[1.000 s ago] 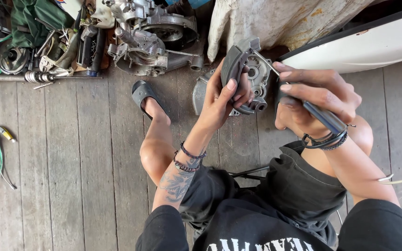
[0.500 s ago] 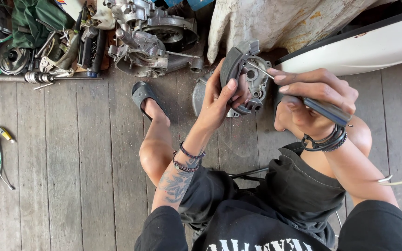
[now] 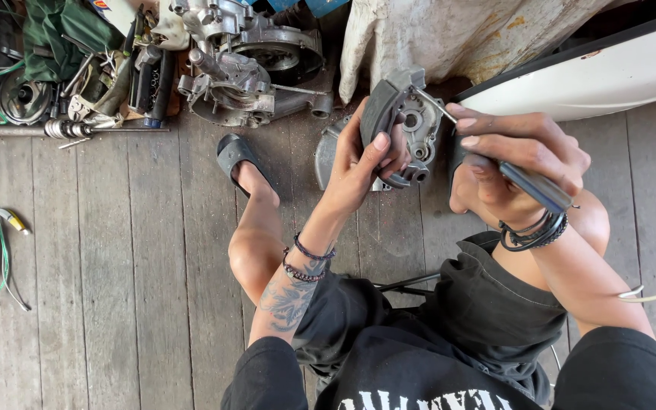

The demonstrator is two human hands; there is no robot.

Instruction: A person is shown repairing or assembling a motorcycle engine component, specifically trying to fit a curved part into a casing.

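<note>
My left hand [image 3: 362, 163] grips a grey metal engine part with a dark curved shoe [image 3: 408, 125], holding it up in front of me, thumb across its near edge. My right hand [image 3: 514, 163] is closed on a screwdriver [image 3: 529, 186] with a dark handle. Its thin shaft runs up and left, and the tip rests against the part near a round hole. Both wrists wear dark bands. I sit low over a wooden plank floor [image 3: 115, 288], knees bent.
A larger engine casing [image 3: 256, 68] lies on the floor at top centre. A heap of tools, cables and green cloth [image 3: 62, 61] sits top left. My foot in a black sandal [image 3: 237, 159] rests by the casing. A white curved panel [image 3: 594, 68] is top right.
My right hand has shifted slightly, bringing the screwdriver tip onto the part. The left hand keeps the part in nearly the same spot.
</note>
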